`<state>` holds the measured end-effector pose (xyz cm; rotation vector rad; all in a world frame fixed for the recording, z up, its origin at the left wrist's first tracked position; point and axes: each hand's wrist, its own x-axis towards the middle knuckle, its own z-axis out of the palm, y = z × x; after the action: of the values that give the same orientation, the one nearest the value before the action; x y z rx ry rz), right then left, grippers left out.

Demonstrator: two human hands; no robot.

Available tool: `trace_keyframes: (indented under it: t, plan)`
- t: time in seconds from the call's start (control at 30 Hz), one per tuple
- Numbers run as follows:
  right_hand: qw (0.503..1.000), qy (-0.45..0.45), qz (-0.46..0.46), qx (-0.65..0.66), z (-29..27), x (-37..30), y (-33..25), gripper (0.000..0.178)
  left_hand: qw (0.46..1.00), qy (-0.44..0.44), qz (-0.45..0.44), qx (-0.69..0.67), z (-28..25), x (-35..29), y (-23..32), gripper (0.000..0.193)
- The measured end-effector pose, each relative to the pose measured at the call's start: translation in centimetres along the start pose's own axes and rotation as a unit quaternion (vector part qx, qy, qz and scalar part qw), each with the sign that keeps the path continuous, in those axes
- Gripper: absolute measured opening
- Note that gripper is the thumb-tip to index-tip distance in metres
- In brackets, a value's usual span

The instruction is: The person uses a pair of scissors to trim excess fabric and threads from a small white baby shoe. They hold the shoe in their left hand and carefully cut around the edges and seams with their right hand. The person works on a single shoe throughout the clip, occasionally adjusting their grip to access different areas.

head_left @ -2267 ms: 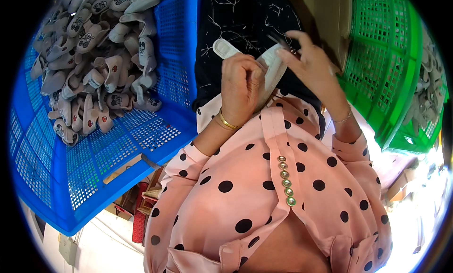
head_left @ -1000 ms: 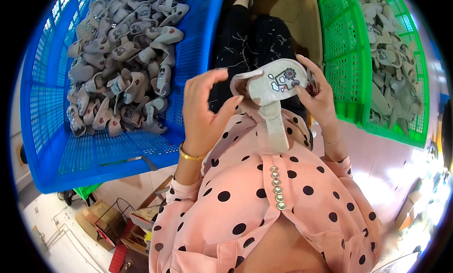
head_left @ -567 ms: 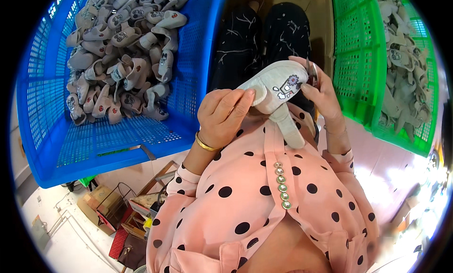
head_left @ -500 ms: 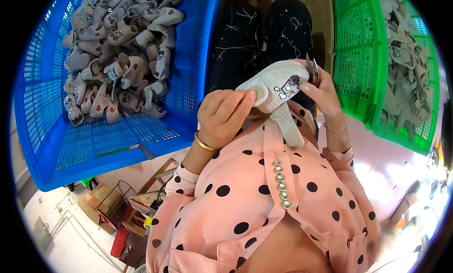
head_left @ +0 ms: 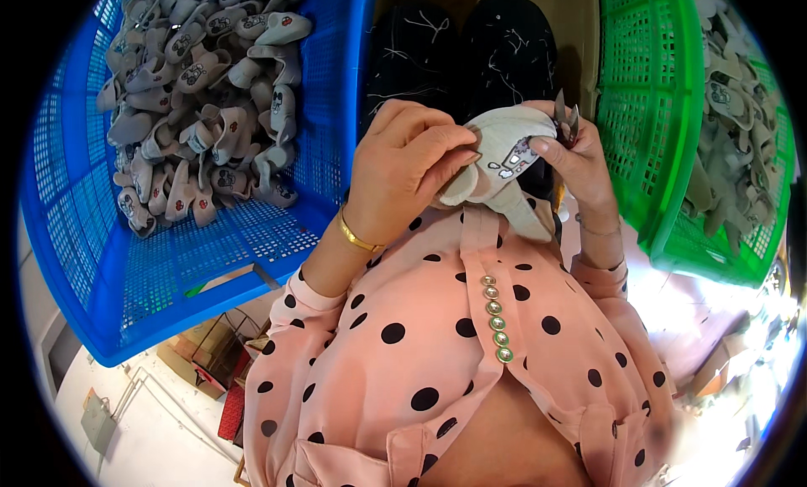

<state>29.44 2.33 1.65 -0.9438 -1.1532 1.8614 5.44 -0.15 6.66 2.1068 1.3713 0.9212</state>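
Observation:
A pale grey fabric shoe upper (head_left: 494, 132) with a cartoon motif and a dangling strap is held over my lap. My right hand (head_left: 580, 163) grips its right edge, thumb on the front near the motif. That same hand also holds small scissors (head_left: 567, 121), blades pointing up, their handles hidden. My left hand (head_left: 403, 163) is at the upper's left side, thumb and fingers pinched together against the fabric. What lies between those fingertips, cloth or thread, cannot be made out.
On the left a blue plastic basket (head_left: 202, 298) holds a heap of similar grey shoe uppers (head_left: 223, 134). A green basket (head_left: 643, 108) with more grey pieces (head_left: 731, 117) stands on the right. White thread ends (head_left: 424, 23) lie on my dark trousers.
My left hand has risen and its fingers have drawn into a pinch at the upper's left side. The upper has turned slightly, its strap swinging right. The scissors have shifted slightly right.

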Motion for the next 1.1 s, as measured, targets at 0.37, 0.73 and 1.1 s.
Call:
trace_keyframes:
  t: [0.37,0.73,1.1]
  plan:
    - [0.99,0.114,-0.032,0.078,-2.9,1.8,-2.2,0.041,0.826,0.122,-0.226,-0.501,-2.1,7.1,-3.4,0.008]
    - [0.99,0.118,-0.034,0.07,-2.8,1.3,-2.2,0.045,0.995,-0.081,0.003,-0.052,-2.2,8.2,-1.5,0.031]
    - [0.986,0.078,0.014,-0.145,0.8,2.2,5.0,0.038,0.98,-0.067,-0.123,-0.145,3.6,-2.3,-7.4,0.018]
